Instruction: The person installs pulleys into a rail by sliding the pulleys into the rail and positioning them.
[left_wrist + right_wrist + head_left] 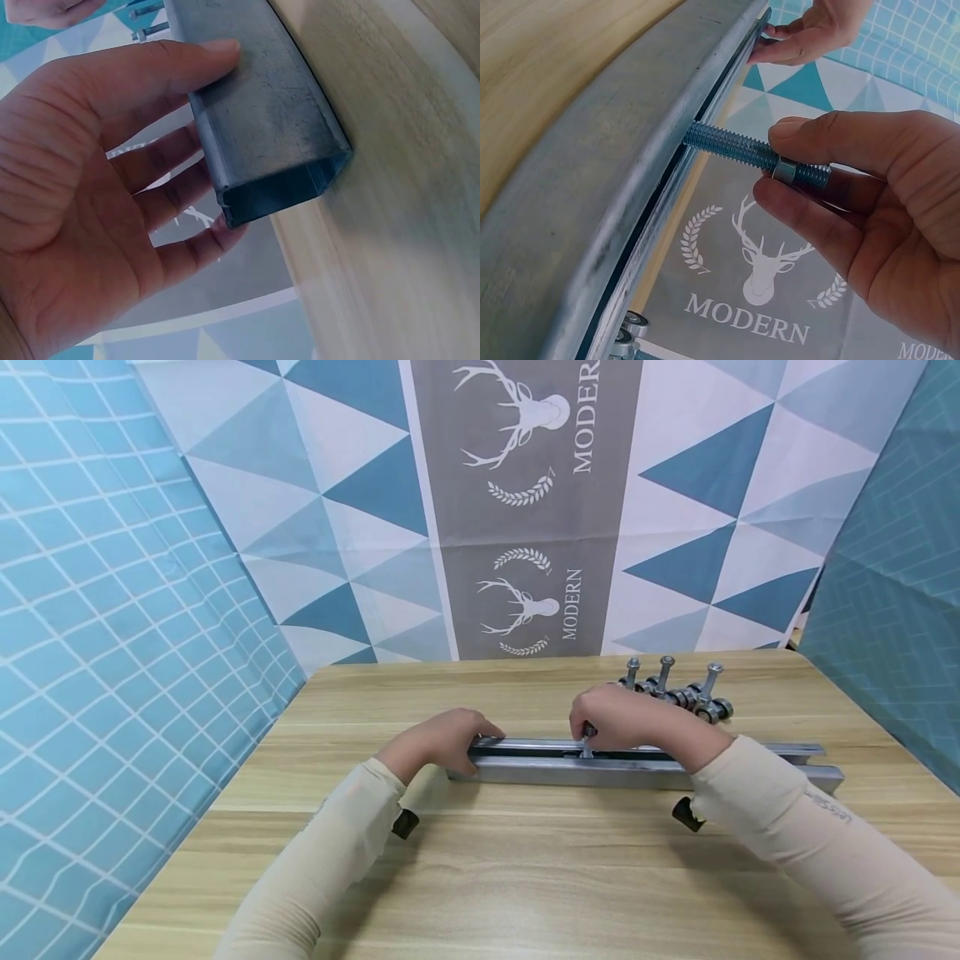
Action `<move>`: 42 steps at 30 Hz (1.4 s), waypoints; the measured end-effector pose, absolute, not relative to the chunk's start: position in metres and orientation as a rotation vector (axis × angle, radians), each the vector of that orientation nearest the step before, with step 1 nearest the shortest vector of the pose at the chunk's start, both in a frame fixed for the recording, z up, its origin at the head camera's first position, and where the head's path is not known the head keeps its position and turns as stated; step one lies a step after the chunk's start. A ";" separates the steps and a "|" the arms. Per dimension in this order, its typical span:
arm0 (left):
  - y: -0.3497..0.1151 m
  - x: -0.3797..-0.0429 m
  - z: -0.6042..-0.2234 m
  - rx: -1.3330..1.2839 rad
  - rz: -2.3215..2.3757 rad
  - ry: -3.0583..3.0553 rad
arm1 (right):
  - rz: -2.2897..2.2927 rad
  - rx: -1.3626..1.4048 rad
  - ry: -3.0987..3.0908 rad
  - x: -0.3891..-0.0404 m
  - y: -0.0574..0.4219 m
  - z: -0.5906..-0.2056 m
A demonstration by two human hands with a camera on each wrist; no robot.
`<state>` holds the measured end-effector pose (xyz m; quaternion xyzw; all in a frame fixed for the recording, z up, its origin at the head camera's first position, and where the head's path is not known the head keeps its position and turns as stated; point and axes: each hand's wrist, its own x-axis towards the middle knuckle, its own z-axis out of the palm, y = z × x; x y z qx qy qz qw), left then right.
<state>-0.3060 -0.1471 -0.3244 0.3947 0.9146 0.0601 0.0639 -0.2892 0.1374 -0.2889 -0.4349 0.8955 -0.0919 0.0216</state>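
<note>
A long galvanized steel channel rail (540, 772) lies across the table, its slot facing up. My left hand (448, 740) holds its left end, thumb (214, 60) on the near wall and fingers on the far side. In the left wrist view the rail's open end (281, 191) faces the camera. From the slot a threaded bolt (727, 142) stands up. My right hand (621, 718) pinches a hex nut (784, 170) near the bolt's free end between thumb and fingers. Whatever the bolt joins inside the rail is hidden.
Several roller trolleys with upright bolts (667, 685) stand behind the rail at the back right, partly behind the right hand. The wooden table (525, 877) meets a patterned cloth (525, 510) at the back and a blue tiled-print cloth (112, 635) on the left.
</note>
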 end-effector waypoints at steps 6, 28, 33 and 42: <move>-0.153 -0.309 -0.328 1.240 0.254 2.754 | -0.301 -1.393 2.776 -0.290 0.134 -0.290; -0.175 -0.310 -0.349 1.233 0.578 2.793 | -0.329 -1.461 2.744 -0.295 0.114 -0.292; -0.180 -0.310 -0.352 1.200 0.569 2.813 | -0.311 -1.466 2.739 -0.296 0.109 -0.292; -0.186 -0.311 -0.354 1.197 0.576 2.814 | -0.297 -1.461 2.749 -0.296 0.098 -0.292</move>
